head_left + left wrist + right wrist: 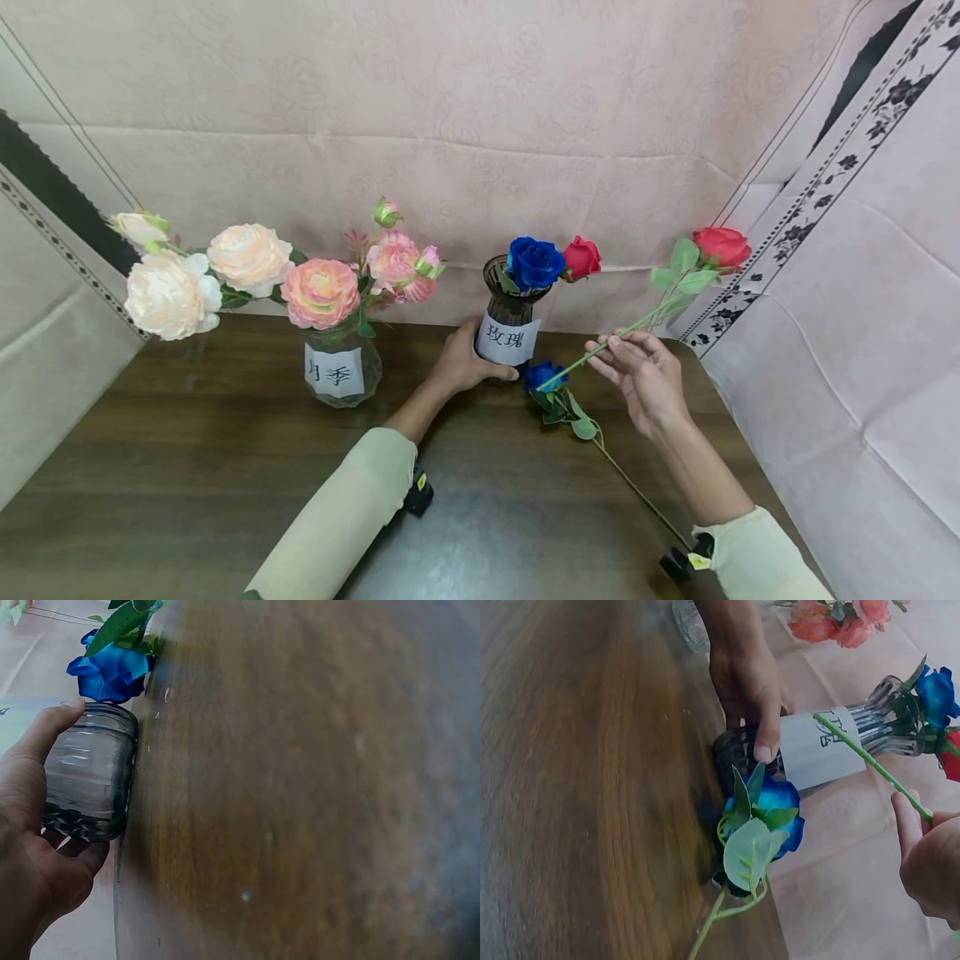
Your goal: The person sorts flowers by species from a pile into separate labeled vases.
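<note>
A dark, ribbed glass vase (512,310) with a white paper label stands near the back of the table. My left hand (467,360) grips its lower part, thumb across the front. Out of its mouth lean a blue rose (536,263) and a red rose (582,258). My right hand (647,377) pinches the green stem of another red rose (722,248), bloom up to the right. The bare stem end (832,729) points left and overlaps the vase label in the right wrist view. Below it, a second blue rose (784,814) lies on the table beside the vase's base.
To the left stands a clear glass vase (367,375), also labelled, full of pink flowers (321,293) and cream flowers (172,296). Pale patterned cloth (450,100) hangs behind the brown wooden table (247,467) and along both sides. The loose blue rose's long stem reaches toward the right sleeve.
</note>
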`<state>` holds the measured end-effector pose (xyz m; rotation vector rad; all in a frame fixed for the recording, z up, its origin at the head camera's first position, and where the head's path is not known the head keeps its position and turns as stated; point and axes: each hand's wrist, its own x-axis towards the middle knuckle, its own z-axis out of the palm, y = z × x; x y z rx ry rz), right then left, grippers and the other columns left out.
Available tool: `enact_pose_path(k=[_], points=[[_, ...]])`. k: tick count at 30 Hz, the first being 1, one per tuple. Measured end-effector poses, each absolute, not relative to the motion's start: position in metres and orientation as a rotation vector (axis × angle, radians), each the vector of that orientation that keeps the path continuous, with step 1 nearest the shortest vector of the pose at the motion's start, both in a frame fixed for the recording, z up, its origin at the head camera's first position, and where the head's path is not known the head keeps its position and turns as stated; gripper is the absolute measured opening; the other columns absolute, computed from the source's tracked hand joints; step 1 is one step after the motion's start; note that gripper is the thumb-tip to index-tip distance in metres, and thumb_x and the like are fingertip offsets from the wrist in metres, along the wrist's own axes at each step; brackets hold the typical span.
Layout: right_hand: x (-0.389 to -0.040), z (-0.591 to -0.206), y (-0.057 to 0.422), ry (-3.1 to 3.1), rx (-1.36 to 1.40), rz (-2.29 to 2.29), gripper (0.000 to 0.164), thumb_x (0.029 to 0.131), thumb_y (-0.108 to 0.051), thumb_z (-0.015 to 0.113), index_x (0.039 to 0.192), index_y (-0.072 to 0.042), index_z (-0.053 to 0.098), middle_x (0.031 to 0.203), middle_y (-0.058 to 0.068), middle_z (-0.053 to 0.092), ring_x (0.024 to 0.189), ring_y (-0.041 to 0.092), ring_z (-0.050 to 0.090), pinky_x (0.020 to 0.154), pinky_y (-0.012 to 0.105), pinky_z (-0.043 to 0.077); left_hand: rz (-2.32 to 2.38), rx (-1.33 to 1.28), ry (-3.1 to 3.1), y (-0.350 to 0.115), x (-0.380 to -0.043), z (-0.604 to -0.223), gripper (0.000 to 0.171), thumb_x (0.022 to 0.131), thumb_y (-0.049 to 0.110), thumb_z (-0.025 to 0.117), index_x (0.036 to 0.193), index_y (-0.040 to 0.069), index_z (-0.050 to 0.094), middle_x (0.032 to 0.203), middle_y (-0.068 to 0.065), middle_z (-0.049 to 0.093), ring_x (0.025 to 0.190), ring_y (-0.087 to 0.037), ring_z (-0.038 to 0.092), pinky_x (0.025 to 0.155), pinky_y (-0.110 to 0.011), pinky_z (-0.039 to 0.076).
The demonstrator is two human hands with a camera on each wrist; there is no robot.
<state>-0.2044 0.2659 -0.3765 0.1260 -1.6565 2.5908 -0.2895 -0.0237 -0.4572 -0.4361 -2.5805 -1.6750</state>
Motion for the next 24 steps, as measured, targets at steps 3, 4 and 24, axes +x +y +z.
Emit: enact_pose_path(k=[3, 4, 24], points=[[-0.205, -0.375, 0.26, -1.595, 0.137, 2.604, 0.006, 0.113, 0.002, 0.062, 0.118, -0.001, 0.063, 0.102, 0.007, 0.085, 0.101, 0.022, 0.087, 0.097, 0.039, 0.069, -1.681, -0.435, -2.581, -0.024, -0.289, -0.457, 0.104, 0.072, 0.028, 0.109, 0.159, 0.011, 0.055, 0.15, -0.013, 0.071, 0.137, -0.034, 0.069, 0.121, -0.056, 0.055], [-0.206, -0.375, 0.259, -1.579, 0.137, 2.602, 0.007, 0.113, 0.002, 0.063, 0.119, 0.0, 0.062, 0.102, 0.007, 0.085, 0.101, 0.022, 0.087, 0.097, 0.04, 0.069, -1.683, -0.434, -2.581, -0.024, -0.289, -0.456, 0.105, 0.072, 0.029, 0.109, 0.16, 0.011, 0.055, 0.15, -0.013, 0.071, 0.137, -0.034, 0.069, 0.121, -0.057, 0.055], [-0.21, -0.348, 0.23, -1.234, 0.138, 2.534, 0.009, 0.111, 0.0, 0.066, 0.118, -0.001, 0.061, 0.101, 0.013, 0.081, 0.099, 0.027, 0.085, 0.094, 0.041, 0.07, -1.667, -0.432, -2.588, -0.023, -0.287, -0.454, 0.102, 0.075, 0.027, 0.108, 0.16, 0.01, 0.055, 0.15, -0.013, 0.071, 0.136, -0.034, 0.069, 0.122, -0.056, 0.055]])
